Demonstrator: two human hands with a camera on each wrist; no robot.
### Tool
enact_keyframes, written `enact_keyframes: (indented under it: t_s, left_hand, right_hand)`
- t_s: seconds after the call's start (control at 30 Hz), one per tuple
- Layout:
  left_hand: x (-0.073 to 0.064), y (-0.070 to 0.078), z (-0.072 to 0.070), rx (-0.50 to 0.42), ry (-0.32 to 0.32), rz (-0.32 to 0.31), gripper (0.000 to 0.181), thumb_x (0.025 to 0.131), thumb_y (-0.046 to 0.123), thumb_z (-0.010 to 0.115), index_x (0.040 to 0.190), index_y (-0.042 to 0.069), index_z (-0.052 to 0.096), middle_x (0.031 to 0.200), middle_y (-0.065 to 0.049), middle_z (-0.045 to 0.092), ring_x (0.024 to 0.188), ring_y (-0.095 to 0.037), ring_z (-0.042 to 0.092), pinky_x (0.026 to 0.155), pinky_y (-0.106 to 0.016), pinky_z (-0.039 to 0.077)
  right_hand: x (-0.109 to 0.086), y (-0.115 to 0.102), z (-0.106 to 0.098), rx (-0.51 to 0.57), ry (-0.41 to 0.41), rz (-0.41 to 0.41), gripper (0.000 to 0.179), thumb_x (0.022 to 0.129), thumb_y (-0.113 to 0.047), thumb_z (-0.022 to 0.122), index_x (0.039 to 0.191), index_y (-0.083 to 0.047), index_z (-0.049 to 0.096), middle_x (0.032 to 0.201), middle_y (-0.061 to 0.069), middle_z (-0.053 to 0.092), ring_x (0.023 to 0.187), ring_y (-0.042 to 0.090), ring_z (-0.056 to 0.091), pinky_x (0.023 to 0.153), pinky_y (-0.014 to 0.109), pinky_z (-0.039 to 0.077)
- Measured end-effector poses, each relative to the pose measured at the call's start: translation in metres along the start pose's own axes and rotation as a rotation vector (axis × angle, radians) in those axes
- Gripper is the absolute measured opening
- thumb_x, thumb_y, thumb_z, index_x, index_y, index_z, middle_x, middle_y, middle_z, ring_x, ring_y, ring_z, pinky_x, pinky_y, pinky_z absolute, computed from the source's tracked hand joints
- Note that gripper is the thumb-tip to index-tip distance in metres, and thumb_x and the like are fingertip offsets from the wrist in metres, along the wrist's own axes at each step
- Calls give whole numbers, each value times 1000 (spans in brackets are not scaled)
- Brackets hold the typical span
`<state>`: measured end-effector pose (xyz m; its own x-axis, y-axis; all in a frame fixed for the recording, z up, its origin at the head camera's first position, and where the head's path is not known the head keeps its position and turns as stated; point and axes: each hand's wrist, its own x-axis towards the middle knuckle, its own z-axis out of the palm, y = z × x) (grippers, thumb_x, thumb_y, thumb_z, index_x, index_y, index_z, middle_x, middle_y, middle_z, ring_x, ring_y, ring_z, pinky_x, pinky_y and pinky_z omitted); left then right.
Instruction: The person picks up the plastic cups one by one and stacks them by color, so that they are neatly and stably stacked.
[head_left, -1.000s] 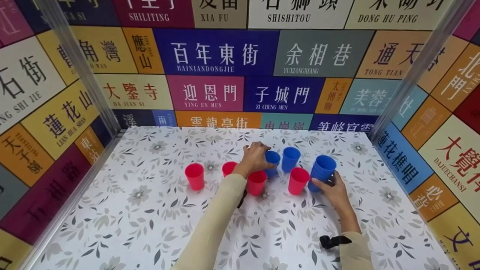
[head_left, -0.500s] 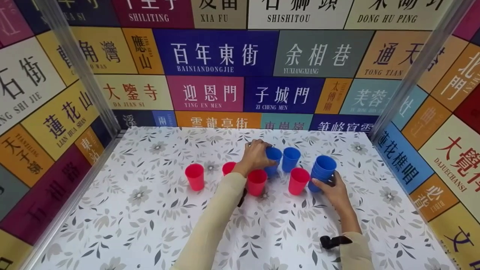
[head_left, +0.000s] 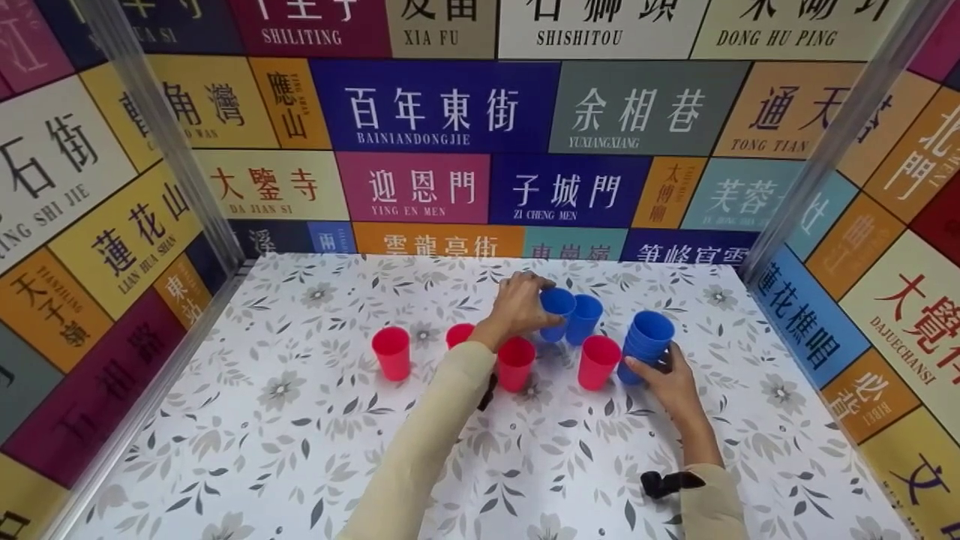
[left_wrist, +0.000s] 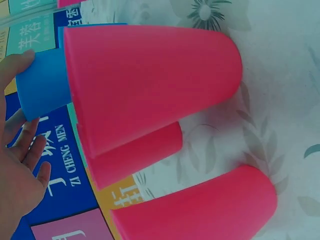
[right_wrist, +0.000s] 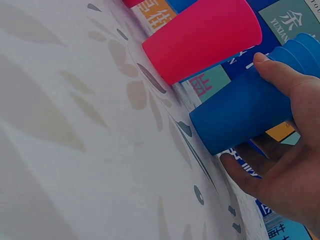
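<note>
My left hand point(head_left: 520, 306) pinches a blue cup point(head_left: 557, 311) near its rim, thumb on one side and fingers on the other. This cup overlaps a second blue cup point(head_left: 586, 321) standing just right of it. In the left wrist view, a red cup point(left_wrist: 155, 80) partly covers the held blue cup point(left_wrist: 44, 82). On the right, my right hand point(head_left: 670, 381) grips a nested stack of blue cups point(head_left: 649, 337) low on its side. The right wrist view has the thumb across the stack point(right_wrist: 240, 110), its layered rims at the upper right.
Upright red cups stand around the left forearm: one at far left point(head_left: 392, 354), one half hidden behind the wrist point(head_left: 458, 334), one right of the wrist point(head_left: 515, 365). Another red cup point(head_left: 599, 364) stands beside the stack. Sign-printed walls point(head_left: 439, 105) enclose the floral tabletop point(head_left: 315, 450).
My left hand has moved right with the blue cup, bringing it up against the standing blue cup in view. The right hand and its stack have stayed in place.
</note>
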<state>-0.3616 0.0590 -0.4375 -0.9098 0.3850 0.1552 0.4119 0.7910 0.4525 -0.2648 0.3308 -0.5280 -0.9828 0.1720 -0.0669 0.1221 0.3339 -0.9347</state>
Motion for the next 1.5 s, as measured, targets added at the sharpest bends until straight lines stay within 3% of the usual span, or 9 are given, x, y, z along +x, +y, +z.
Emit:
enact_keyframes:
  t_s: [0.1,0.33,0.47,0.73,0.9,1.23,1.5]
  left_hand:
    - [2,5,-7,11,6,9,65,78,48,81,133,17,65,129,-3,64,127,-20,51,107,-40,38]
    - [10,22,-27,-55,48,26,66,77,45,83,133,16,65,133,-5,62,130,-23,50,108,-43,36]
    - [11,32,-33,-30,43,47,67,78,48,81,135,18,64,132,-4,62,130,-23,49,108,-41,37]
    - [16,60,-44,-61,53,76,68,77,48,83,135,17,63,131,-3,62,127,-20,49,107,-38,38]
    - [19,82,-50,-71,19,55,68,79,51,81,137,21,61,136,0,58,130,-17,47,108,-38,37]
    - [22,118,-44,-83,2,33,70,78,53,80,138,25,59,134,6,56,129,-12,45,108,-32,35]
    - [20,135,-28,-33,19,54,69,80,55,78,140,26,57,134,7,57,127,-11,46,107,-31,35]
  right_hand:
    - [0,-1,0,6,-9,2,101,88,-45,74,161,-14,11,160,27,30,149,43,31,119,55,34]
    - [1,-2,-1,-3,-2,-3,101,89,-45,73,162,-15,11,160,28,30,148,44,33,116,55,38]
    - [2,-1,-1,-24,-9,9,102,89,-46,73,162,-14,9,160,29,29,148,44,33,113,54,40]
    - [2,0,-2,-18,-3,2,97,90,-44,72,161,-14,13,158,28,33,145,43,38,100,40,47]
    - [0,-1,-3,13,-13,13,98,91,-41,72,162,-16,9,161,28,28,148,44,32,110,50,43]
    - [-2,0,-2,17,-34,16,100,90,-45,72,162,-17,8,162,26,26,150,44,29,117,57,36]
    - [-1,-1,-3,-2,-46,-3,101,91,-49,70,162,-18,6,163,25,25,150,44,27,115,56,37]
